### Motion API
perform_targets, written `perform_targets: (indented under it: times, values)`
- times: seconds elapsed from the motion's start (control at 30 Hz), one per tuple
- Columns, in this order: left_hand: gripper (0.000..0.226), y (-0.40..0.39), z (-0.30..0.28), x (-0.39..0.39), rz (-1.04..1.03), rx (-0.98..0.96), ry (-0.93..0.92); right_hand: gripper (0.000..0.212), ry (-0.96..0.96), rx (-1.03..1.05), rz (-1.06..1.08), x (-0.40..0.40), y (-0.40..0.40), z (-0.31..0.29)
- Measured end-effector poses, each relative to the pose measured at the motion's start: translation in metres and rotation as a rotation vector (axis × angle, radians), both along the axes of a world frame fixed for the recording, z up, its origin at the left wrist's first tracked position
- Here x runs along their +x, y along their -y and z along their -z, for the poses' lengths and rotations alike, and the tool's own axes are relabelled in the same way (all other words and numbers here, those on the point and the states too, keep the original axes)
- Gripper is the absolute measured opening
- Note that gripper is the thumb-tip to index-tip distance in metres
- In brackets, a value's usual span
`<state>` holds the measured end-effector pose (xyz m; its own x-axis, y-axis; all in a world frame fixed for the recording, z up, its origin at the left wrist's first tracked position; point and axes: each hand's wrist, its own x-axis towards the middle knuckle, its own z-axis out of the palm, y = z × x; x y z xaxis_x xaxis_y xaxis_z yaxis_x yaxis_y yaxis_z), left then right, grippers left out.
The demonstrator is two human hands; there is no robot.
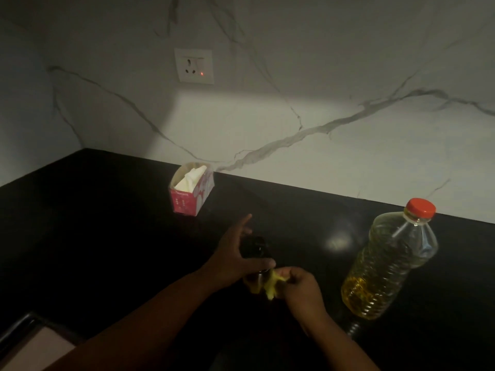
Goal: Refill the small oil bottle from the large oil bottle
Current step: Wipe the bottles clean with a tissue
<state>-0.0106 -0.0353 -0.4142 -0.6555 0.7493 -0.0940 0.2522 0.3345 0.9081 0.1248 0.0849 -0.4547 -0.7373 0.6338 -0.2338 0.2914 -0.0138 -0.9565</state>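
Note:
The small oil bottle (256, 248), dark-topped and hard to make out, stands on the black counter near the middle. My left hand (234, 257) holds it from the left, thumb across its front and index finger pointing away. My right hand (301, 287) pinches a crumpled yellowish tissue (269, 286) against the bottle's lower right side. The large oil bottle (388, 263), clear plastic with a red cap on and yellow oil in its lower part, stands upright to the right, apart from both hands.
A pink tissue box (191, 192) with white tissues sits near the marble wall behind the hands. A wall socket (194, 66) is above it. The black counter (107, 236) runs left and right; a lighter recessed edge (26, 341) shows at the bottom left.

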Motion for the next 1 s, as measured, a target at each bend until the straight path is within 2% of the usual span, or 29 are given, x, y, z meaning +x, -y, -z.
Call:
perform_targets:
  times: [0.1, 0.17, 0.27, 0.37, 0.47, 0.6, 0.73, 0.87, 0.93, 1.0]
  values:
    - [0.112, 0.011, 0.008, 0.005, -0.066, -0.006, -0.225, 0.025, -0.176, -0.067, 0.049, -0.008, -0.009, -0.023]
    - [0.11, 0.014, 0.007, 0.008, -0.072, -0.012, -0.293, 0.026, -0.282, -0.109, 0.017, -0.012, -0.011, -0.036]
    - [0.11, 0.015, 0.007, 0.008, -0.068, -0.018, -0.335, 0.023, -0.292, -0.049, -0.016, -0.014, -0.008, -0.038]
    - [0.109, 0.017, 0.005, 0.005, -0.03, -0.027, -0.297, 0.018, -0.139, 0.001, -0.01, -0.006, 0.003, -0.012]
    - [0.103, 0.02, -0.001, -0.002, 0.107, -0.07, -0.241, 0.017, 0.033, -0.117, -0.044, 0.002, 0.011, 0.006]
    - [0.104, 0.018, -0.003, -0.005, 0.233, -0.072, -0.168, 0.019, -0.108, -0.133, 0.091, -0.007, 0.005, -0.02]
    - [0.102, 0.012, 0.004, 0.003, 0.164, 0.011, -0.069, 0.022, -0.276, -0.1, 0.08, -0.009, 0.005, -0.045]
    - [0.104, 0.009, 0.006, 0.002, 0.173, 0.014, 0.005, 0.014, -0.168, 0.075, 0.103, 0.003, 0.024, -0.02]
    - [0.106, 0.007, 0.006, -0.001, 0.187, -0.006, -0.002, 0.01, -0.027, 0.045, 0.068, 0.008, 0.037, -0.001]
    - [0.109, 0.005, 0.006, -0.002, 0.188, -0.021, -0.002, 0.012, 0.032, 0.017, 0.053, 0.008, 0.039, 0.009]
